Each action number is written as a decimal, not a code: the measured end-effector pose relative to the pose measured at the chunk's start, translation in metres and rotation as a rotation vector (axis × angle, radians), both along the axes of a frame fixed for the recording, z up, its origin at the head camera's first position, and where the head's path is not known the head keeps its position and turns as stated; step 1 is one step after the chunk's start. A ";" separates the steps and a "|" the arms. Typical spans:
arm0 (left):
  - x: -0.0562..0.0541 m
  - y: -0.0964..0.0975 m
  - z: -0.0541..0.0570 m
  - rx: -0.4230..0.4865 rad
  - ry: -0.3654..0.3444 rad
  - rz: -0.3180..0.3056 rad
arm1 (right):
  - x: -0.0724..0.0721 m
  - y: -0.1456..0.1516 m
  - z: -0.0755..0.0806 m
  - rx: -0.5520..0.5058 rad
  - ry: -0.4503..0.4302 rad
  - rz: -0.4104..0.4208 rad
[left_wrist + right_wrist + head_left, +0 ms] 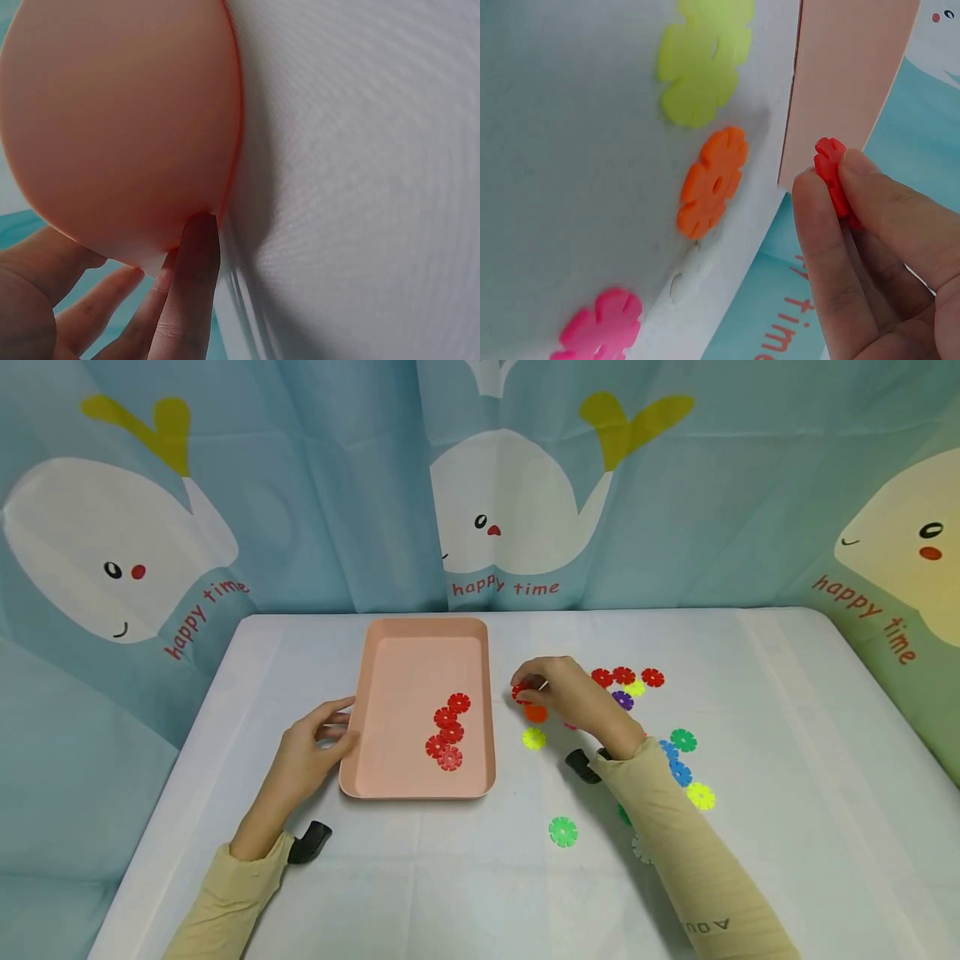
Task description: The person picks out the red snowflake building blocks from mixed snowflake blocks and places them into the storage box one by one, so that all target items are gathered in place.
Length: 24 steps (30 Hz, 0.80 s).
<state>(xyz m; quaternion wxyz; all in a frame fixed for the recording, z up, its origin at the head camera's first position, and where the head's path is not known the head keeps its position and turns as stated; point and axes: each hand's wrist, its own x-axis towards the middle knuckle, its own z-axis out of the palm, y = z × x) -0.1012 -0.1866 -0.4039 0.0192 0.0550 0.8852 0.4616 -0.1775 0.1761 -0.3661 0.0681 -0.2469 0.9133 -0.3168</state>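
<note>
My left hand (307,760) holds the left edge of a pink tray (427,652), thumb and fingers set against its side. In the left wrist view, an index finger (191,285) touches the tray's wall close to the table. Several red flower-shaped plastic discs (451,732) lie in the tray's lower right part. Just past the tray's right side, my right hand (566,693) pinches one red notched disc (830,169) between thumb and fingertips, above the table. Below it are an orange disc (712,184) and a yellow disc (705,64); a pink disc (604,326) shows too.
More discs are scattered right of the tray: red (652,677), purple (622,700), blue (680,773), green (683,740) and yellow (701,796). A green disc (563,832) lies nearer the front. The right forearm covers some. A patterned curtain (322,485) hangs behind the white table (420,877).
</note>
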 end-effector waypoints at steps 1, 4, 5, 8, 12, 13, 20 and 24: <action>0.000 0.000 0.000 -0.001 0.001 0.000 | 0.000 -0.001 0.000 -0.002 0.002 0.002; 0.000 0.000 0.000 -0.006 0.004 0.001 | 0.000 -0.004 -0.001 -0.008 0.018 0.015; 0.000 0.000 0.000 -0.006 0.003 0.001 | 0.000 -0.005 0.000 -0.010 0.026 0.020; 0.000 0.001 0.000 -0.007 0.005 0.002 | 0.001 -0.009 0.001 -0.013 0.038 0.031; 0.000 0.001 0.000 -0.006 0.007 0.003 | 0.000 -0.015 0.006 -0.008 0.040 0.040; 0.000 0.001 0.001 -0.006 0.006 0.003 | 0.000 -0.017 0.007 -0.005 0.037 0.038; 0.000 0.001 0.001 0.000 0.004 0.003 | 0.001 -0.028 0.017 -0.013 0.035 0.045; 0.000 0.001 0.001 0.001 0.004 0.004 | 0.002 -0.033 0.018 -0.033 0.045 0.054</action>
